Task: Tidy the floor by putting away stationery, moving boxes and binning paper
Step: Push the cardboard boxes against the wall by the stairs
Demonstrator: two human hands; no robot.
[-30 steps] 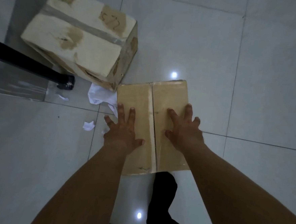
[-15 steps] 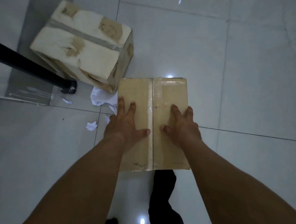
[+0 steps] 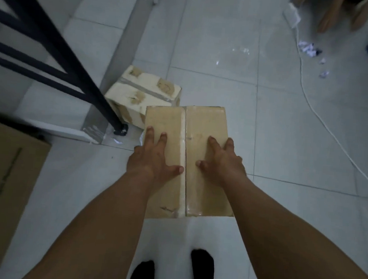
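- my left hand [image 3: 153,161] and right hand [image 3: 222,164] grip the brown box [image 3: 206,123], fingers spread on top, now raised above the floor [image 3: 287,146]
- outer fingers hidden over its sides; taped box [image 3: 143,86] behind partly covered

Dim, grey light. The floor [image 3: 239,56] has a small shine toward 1 o'clock. The middle box [image 3: 203,123] looks clear; edges at 9 o'clock bend and blur.

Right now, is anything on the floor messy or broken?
Yes. Crumpled paper scraps lie scattered far right beside a white cable. The pale taped box by the black frame leg sits crooked, its surface torn in brown patches.
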